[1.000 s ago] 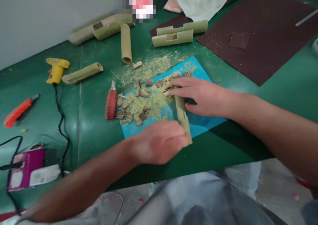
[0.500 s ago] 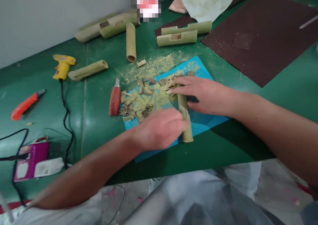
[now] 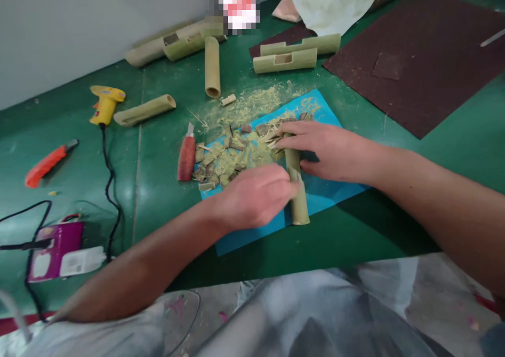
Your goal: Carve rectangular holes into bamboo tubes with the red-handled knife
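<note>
Soft, muted light washes a green tabletop, with pale sheen toward 3 o'clock and a dark shadow beneath the right forearm toward 4 o'clock. Motion blur smears the left hand; coarse pixelation covers a bright patch at 12 o'clock. Grey fabric at 6 o'clock looks soft.

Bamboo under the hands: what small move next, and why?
Probably ease the closed left hand slightly toward the near end of the bamboo: the right hand lies over its far end, seemingly steadying it, and the near end is uncovered.
</note>
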Tool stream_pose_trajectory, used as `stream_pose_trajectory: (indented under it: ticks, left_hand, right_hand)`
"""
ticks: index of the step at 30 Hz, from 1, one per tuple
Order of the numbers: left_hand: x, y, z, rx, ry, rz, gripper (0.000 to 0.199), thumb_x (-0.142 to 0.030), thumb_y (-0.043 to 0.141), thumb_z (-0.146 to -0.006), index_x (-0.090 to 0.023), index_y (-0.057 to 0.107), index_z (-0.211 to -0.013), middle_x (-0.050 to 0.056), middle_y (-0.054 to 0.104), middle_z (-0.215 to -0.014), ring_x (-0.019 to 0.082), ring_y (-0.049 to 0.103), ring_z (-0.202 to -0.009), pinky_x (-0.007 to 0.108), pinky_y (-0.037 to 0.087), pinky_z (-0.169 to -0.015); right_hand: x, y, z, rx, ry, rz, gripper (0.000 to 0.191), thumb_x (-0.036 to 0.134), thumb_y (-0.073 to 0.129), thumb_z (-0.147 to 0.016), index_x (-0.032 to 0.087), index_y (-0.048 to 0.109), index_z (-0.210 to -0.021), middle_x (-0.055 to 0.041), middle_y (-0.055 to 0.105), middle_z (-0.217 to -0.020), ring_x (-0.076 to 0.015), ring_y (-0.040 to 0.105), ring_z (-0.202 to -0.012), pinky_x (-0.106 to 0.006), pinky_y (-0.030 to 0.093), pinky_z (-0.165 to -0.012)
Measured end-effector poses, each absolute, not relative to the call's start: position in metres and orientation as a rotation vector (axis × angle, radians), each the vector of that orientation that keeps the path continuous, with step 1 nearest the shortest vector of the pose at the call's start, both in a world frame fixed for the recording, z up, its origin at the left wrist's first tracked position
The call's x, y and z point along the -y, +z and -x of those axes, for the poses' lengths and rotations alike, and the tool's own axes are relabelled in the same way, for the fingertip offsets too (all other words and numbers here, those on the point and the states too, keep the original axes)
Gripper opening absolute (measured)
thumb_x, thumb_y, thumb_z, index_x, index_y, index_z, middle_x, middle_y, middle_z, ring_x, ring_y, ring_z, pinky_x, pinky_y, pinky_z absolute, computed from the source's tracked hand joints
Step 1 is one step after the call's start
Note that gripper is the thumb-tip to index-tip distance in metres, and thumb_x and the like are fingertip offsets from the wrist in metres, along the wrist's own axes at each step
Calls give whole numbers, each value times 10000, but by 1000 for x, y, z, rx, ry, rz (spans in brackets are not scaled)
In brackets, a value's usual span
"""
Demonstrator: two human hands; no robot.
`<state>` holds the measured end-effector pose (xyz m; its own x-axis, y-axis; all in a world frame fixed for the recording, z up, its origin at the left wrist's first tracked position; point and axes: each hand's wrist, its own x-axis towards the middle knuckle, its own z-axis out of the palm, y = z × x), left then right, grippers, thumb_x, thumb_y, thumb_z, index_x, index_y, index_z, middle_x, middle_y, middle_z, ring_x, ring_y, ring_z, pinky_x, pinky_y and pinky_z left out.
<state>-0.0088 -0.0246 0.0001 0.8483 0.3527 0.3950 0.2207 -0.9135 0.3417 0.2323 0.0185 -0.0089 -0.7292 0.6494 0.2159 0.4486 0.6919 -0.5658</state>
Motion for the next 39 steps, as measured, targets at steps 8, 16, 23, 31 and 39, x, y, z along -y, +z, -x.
stream_pose_trajectory:
  ticks: [8, 16, 23, 31, 39]
  left_hand:
    - [24, -4, 14, -441, 666, -2742, 314, -219, 431, -1147, -184, 742, -1110, 70, 757, -910, 186, 692, -802, 299, 527, -717]
    - [28, 0, 12, -405, 691, -2761, 375, -203, 401, -1156, -178, 759, -1048, 54, 773, -865, 176, 693, -757, 292, 526, -686]
    - [29, 2, 14, -478, 625, -2763, 402, -234, 393, -1173, -192, 780, -1072, 59, 779, -888, 180, 704, -781, 302, 526, -694]
    - [23, 0, 16, -493, 680, -2721, 333, -254, 453, -1162, -196, 774, -1095, 53, 795, -925, 171, 726, -831, 286, 560, -736]
    - [29, 1, 13, -498, 720, -2754, 348, -246, 440, -1172, -186, 763, -1059, 34, 780, -884, 156, 698, -789, 273, 543, -726]
  right_hand:
    - [-19, -9, -234, 2480, 748, 901, 384, 31, 620, -818, 256, 709, -1117, -77, 726, -1338, -283, 686, -1300, -424, 615, -1050]
    - [-18, -6, -235, 2491, 786, 914, 369, 26, 590, -831, 253, 681, -1107, -93, 711, -1357, -288, 675, -1314, -413, 613, -1028]
    - [-18, -9, -235, 2452, 794, 894, 386, 10, 581, -811, 262, 664, -1092, -79, 719, -1339, -277, 669, -1319, -416, 601, -1063]
    - [-19, -10, -236, 2449, 812, 892, 404, 7, 590, -803, 270, 658, -1101, -55, 716, -1334, -262, 659, -1322, -399, 591, -1089]
    - [-19, -9, -236, 2468, 814, 880, 414, -6, 573, -801, 248, 638, -1121, -85, 697, -1353, -270, 645, -1359, -411, 584, -1095]
